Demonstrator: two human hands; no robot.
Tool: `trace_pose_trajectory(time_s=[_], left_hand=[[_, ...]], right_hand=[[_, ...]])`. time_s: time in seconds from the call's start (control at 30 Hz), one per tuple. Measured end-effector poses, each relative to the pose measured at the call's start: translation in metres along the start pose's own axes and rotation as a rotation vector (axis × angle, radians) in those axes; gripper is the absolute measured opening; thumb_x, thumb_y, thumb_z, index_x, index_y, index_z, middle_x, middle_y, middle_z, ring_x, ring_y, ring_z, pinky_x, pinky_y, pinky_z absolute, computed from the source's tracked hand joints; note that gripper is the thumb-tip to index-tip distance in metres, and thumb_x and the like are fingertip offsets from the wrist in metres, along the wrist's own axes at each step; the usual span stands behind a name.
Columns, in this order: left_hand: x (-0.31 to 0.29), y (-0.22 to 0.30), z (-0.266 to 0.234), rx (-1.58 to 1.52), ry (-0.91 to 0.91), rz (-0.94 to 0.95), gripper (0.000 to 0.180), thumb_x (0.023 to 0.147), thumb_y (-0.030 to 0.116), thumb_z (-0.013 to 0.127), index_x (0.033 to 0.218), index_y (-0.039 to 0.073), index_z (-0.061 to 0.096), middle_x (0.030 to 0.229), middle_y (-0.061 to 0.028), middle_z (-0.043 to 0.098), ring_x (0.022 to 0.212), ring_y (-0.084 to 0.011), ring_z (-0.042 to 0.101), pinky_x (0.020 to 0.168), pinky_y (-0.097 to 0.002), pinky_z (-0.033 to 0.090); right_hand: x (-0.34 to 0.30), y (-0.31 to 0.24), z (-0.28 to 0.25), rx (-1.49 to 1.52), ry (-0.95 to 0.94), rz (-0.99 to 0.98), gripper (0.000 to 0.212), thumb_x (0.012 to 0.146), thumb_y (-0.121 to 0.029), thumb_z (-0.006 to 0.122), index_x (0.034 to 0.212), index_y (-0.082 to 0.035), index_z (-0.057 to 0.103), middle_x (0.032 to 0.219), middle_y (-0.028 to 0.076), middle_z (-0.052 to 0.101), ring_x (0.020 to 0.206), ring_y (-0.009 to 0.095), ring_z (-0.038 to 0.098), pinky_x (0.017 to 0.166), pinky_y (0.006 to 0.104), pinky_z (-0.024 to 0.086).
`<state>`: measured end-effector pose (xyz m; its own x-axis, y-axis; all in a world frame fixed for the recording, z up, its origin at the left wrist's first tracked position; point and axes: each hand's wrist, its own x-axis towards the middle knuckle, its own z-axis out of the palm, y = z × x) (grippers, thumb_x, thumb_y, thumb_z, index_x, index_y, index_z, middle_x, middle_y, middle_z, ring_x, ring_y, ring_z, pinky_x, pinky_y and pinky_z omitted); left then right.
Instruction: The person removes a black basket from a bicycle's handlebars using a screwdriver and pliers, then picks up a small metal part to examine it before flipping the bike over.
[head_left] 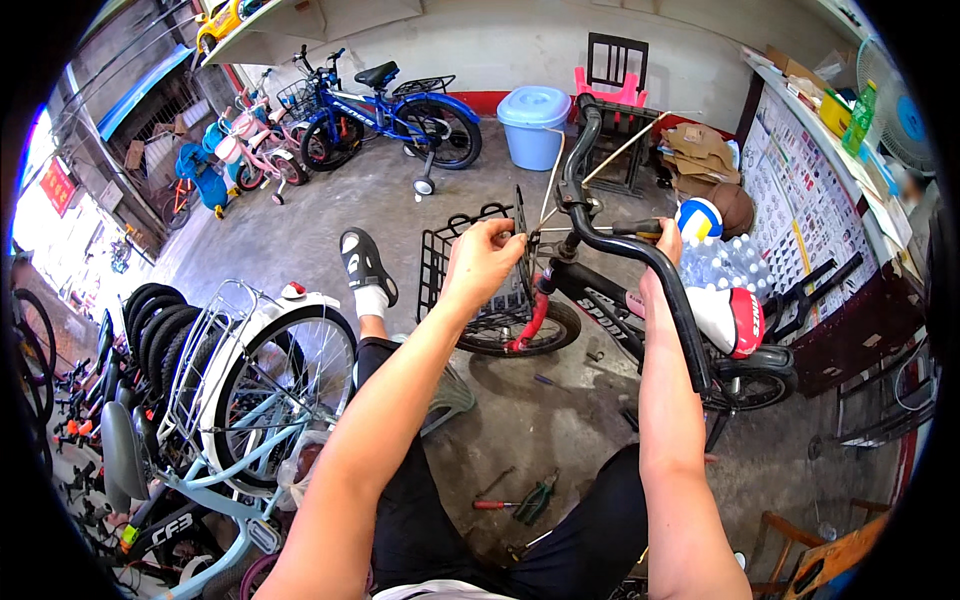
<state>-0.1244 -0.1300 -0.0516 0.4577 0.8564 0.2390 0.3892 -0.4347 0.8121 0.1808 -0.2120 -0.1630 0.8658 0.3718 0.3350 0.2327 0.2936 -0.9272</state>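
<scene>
A small black bicycle with a red fork stands before me, its black handlebar turned sideways. A black wire basket sits at its front, over the wheel. My left hand is at the basket's upper rear edge, thumb and fingers pinched together; what lies between them is too small to make out. My right hand, beside the handlebar, grips a dark-handled screwdriver. Its thin shaft points left toward the basket and the stem. Most of the right fingers are hidden behind the bar.
On the floor between my legs lie pliers and a red-handled tool. A light blue bicycle and stacked tyres crowd the left. Bottled water, balls and a counter stand right; a blue bucket behind.
</scene>
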Motion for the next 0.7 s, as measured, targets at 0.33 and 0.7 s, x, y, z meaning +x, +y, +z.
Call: trace_pose_trajectory(time_s=[0.33,0.7], left_hand=[[0.004,0.009,-0.031,0.243,-0.134,0.207,0.044,0.082,0.018,0.071,0.118,-0.006,0.071,0.1,-0.0205,0.072,0.09,-0.0318,0.071,0.085,-0.0399,0.056],[-0.01,-0.015,-0.054,0.298,-0.097,0.338,0.04,0.086,0.011,0.067,0.123,-0.007,0.066,0.096,-0.0182,0.066,0.083,-0.0289,0.068,0.078,-0.0376,0.054]], right_hand=[[0.008,-0.016,-0.014,0.222,-0.028,0.256,0.034,0.102,-0.035,0.049,0.097,-0.006,0.067,0.073,0.002,0.055,0.06,0.011,0.048,0.053,0.0282,0.037],[-0.02,-0.066,-0.007,0.235,-0.215,0.192,0.021,0.103,-0.027,0.053,0.109,-0.011,0.066,0.08,-0.001,0.056,0.064,0.008,0.049,0.054,0.0255,0.037]])
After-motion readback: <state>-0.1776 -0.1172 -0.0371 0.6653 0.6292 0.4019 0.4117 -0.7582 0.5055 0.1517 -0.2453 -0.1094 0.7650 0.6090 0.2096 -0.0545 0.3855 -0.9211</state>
